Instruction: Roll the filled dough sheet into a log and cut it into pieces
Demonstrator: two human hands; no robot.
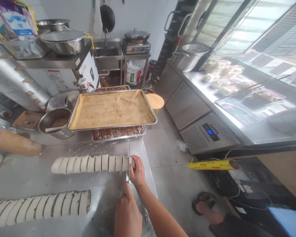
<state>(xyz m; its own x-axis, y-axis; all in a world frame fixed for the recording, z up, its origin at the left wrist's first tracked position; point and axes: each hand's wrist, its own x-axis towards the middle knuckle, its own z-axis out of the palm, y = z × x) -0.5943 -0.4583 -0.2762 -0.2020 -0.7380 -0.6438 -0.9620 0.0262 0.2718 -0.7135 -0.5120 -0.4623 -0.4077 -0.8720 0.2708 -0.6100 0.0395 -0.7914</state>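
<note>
My left hand (128, 212) grips a knife (127, 177) by its handle, the index finger stretched along it. The narrow blade stands across a filled dough roll (91, 164), near its right end. My right hand (137, 169) is closed around the end piece (133, 162), just right of the blade; its dark-specked cut face shows between thumb and fingers. Left of the knife, the roll is divided into several slices lying side by side. A second sliced dough roll (44, 207) lies nearer to me on the steel table (103, 187).
A paper-lined baking tray (110, 110) rests over a film-covered tray (118, 132) of brown food at the table's far edge. Left are a metal pot (55, 121) and a thick rolling pin (15, 142). A person's foot (204, 204) shows at lower right.
</note>
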